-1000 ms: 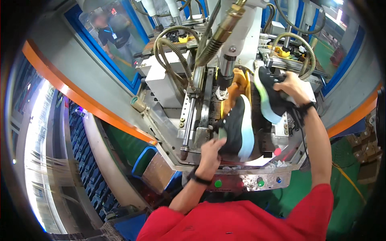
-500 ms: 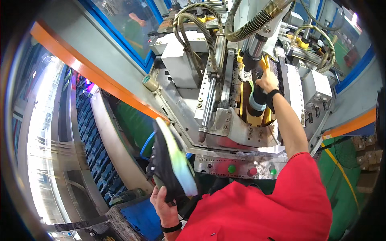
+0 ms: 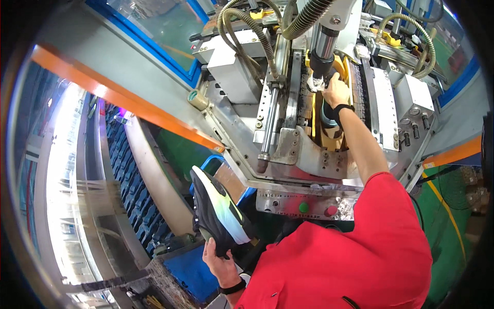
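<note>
My left hand (image 3: 221,265) holds one shoe (image 3: 218,213) low left, stool (image 3: 230,181) partly behind it. My right hand (image 3: 337,92) sits at the second shoe (image 3: 328,121), in the machine's (image 3: 307,164) slot (image 3: 314,122), on the near side of the press rod (image 3: 324,51). I see one box (image 3: 234,80) left of the slot, another box (image 3: 413,97) right; buttons (image 3: 303,207) on the panel (image 3: 278,196) in front.

A bright red shirt (image 3: 329,252), creased across the cloth, fills the lower middle of the frame; its right sleeve (image 3: 385,206) is short and wide. A black band (image 3: 232,287) circles the wrist of the bare left hand (image 3: 220,263), lower left of centre, and a second black band (image 3: 342,108) circles that of the bare right hand (image 3: 336,92), upper right of centre.
</note>
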The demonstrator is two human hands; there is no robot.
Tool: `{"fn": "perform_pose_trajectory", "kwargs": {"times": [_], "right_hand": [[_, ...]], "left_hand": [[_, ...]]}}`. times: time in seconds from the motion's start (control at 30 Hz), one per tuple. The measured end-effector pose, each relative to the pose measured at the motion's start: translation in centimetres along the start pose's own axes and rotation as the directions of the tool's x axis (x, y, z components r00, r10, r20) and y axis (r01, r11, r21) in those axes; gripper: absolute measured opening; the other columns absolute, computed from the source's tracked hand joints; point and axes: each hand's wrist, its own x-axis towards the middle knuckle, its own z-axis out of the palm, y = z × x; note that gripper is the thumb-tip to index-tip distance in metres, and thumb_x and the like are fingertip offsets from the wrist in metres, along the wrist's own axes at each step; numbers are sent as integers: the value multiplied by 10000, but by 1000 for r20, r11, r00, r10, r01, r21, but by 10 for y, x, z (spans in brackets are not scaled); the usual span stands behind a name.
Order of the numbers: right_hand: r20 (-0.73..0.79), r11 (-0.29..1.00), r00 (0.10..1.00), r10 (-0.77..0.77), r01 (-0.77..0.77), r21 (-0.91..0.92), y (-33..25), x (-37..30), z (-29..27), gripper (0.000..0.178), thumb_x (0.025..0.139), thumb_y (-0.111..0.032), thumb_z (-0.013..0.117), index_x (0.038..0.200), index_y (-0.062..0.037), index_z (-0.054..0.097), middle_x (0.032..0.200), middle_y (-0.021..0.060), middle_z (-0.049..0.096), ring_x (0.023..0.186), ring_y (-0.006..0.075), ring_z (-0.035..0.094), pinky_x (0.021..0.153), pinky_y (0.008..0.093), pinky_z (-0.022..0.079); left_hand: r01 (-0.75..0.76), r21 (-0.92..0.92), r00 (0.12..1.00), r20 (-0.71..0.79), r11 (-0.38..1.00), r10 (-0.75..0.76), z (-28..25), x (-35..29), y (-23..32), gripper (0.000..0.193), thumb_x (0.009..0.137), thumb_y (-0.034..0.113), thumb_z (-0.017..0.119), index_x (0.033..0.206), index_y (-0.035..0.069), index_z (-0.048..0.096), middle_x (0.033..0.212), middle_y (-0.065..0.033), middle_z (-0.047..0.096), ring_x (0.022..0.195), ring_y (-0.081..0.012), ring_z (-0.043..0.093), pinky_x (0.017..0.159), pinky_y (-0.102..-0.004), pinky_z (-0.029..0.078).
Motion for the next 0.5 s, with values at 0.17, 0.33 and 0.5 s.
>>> {"fn": "perform_pose_trajectory", "kwargs": {"times": [0.17,0.33,0.5], "right_hand": [[-135,890,951,-279,309,336,11,5,-73,570,750,-236,718,1224,-5,503,1119,252,630,1079,399,605,930,460,492],[-456,-77,826,-333,458,886,-16,50,-208,500,879,-306,693,1270,-16,580,1143,102,680,1088,212,628,916,334,483],[-143,297,938,-315,240,924,-88,10,-280,465,800,-189,703,1208,-13,566,1006,74,651,881,160,628,748,325,538]], "left_hand": [[-26,-91,999,37,996,30,-22,-21,-9,220,899,203,633,1037,32,651,968,-67,705,849,-194,694,686,-308,558],[-11,-89,997,70,996,17,-21,-28,-20,215,875,218,654,990,36,642,931,-48,688,824,-175,678,675,-309,522],[24,-138,997,78,990,-13,-23,-42,-34,185,882,191,649,962,23,649,914,-61,686,798,-183,682,655,-315,542]]}}
